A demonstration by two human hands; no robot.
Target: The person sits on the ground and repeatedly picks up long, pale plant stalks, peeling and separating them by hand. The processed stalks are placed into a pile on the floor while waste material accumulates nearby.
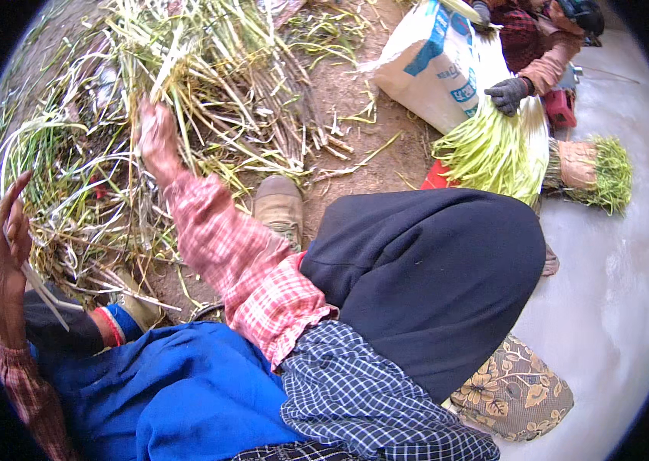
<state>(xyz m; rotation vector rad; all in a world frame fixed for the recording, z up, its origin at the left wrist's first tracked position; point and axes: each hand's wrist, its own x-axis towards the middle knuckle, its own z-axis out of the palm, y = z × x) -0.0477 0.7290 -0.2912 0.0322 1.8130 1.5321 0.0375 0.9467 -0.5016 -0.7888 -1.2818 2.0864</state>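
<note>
My right hand (157, 138), blurred, reaches into a heap of long, thin leafy stalks (221, 63). Pale stalks rise right at its fingers, but the blur hides whether they are gripped. At the far left my left hand (7, 248) is raised, palm turned inward and fingers apart. A few white stalks (48, 294) show beside the base of that hand; they do not look held. Loose green and yellowed leaves (82, 201) cover the ground between my hands. A red checked oversleeve (232, 242) covers my right forearm.
Across from me a person's gloved hand (509, 95) rests on a sheaf of yellow-green leaves (486, 150), by a white woven sack (434, 63). A tied bundle of greens (578, 173) lies on the pale floor (601, 276). My shoe (278, 207) stands against the heap.
</note>
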